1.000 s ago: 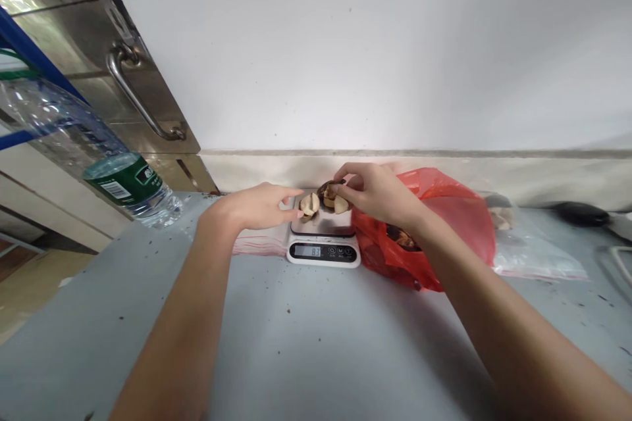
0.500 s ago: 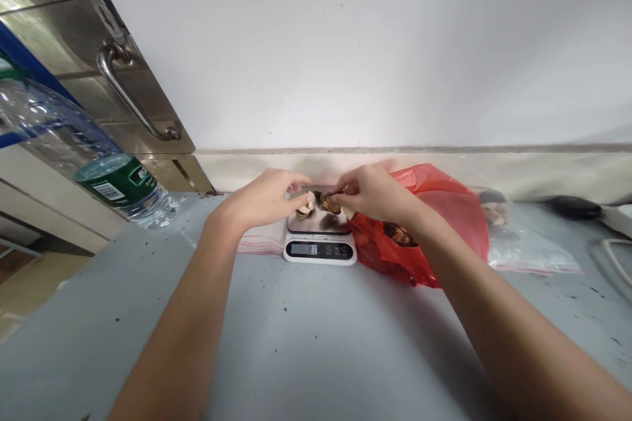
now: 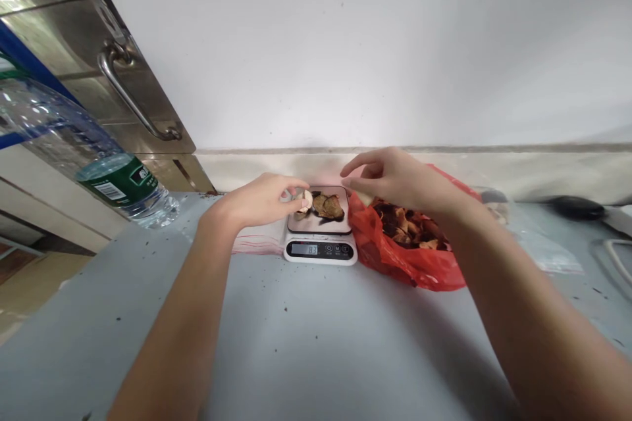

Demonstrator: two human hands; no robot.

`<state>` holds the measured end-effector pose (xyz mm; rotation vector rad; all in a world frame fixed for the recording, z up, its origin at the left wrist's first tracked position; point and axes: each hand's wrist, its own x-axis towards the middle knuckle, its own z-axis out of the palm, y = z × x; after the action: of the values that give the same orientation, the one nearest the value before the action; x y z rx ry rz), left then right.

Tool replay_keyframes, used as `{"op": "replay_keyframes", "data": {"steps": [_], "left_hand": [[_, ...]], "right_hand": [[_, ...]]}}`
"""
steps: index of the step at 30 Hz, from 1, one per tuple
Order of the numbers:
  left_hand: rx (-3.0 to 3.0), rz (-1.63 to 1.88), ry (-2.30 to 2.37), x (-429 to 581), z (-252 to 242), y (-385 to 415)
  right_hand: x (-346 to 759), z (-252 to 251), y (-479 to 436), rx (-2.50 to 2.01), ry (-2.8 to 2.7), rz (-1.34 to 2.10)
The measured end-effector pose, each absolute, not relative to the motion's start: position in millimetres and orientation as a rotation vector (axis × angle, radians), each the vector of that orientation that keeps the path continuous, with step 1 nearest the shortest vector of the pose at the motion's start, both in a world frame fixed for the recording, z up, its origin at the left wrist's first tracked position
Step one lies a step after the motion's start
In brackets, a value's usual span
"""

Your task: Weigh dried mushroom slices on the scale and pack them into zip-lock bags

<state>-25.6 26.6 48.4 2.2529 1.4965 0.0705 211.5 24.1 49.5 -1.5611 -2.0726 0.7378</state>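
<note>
A small digital kitchen scale (image 3: 320, 251) stands on the grey table and its display appears to read 83. Curled brown and black dried slices (image 3: 330, 206) lie on its metal plate. Over the plate's left side, my left hand (image 3: 266, 198) pinches a pale dried slice (image 3: 307, 200) between thumb and fingers. My right hand (image 3: 395, 176) hovers right of the plate, thumb and forefinger apart. Beneath it shows a pale piece (image 3: 365, 198); I cannot tell whether the hand touches it. The open red plastic bag (image 3: 434, 271), holding many dark dried pieces (image 3: 407, 227), sits beside the scale.
Left of the scale lie clear zip bags (image 3: 259, 241). Another clear bag (image 3: 557, 256) is on the right, near a black object (image 3: 575, 206) and a white cable (image 3: 617, 256). A water bottle (image 3: 123, 184) leans in at left. The wall (image 3: 316, 79) rises close behind.
My right hand has let go of a brown slice on the plate and moved right and up, over the red bag. The bag's mouth shows wider. My left hand has shifted slightly left.
</note>
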Motion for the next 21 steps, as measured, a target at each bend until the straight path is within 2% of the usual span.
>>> {"op": "replay_keyframes", "data": {"steps": [6,13,17,21], "left_hand": [[2.165,-0.103,1.668,-33.1,62.4,21.1],[2.016,-0.363,1.77,-51.2,71.9,19.0],[1.963,-0.464,1.737,-54.4,70.9,19.2],[1.946,-0.502,1.765,-50.3,69.9,20.4]], "right_hand": [[231.4,65.0,20.5,-1.532,-2.092,0.675],[241.8,77.0,13.0,-1.858,-2.296,0.667],[245.1,73.7,14.9,-1.97,-2.373,0.633],[253.2,60.2,20.7,-2.017,-2.501,0.742]]}}
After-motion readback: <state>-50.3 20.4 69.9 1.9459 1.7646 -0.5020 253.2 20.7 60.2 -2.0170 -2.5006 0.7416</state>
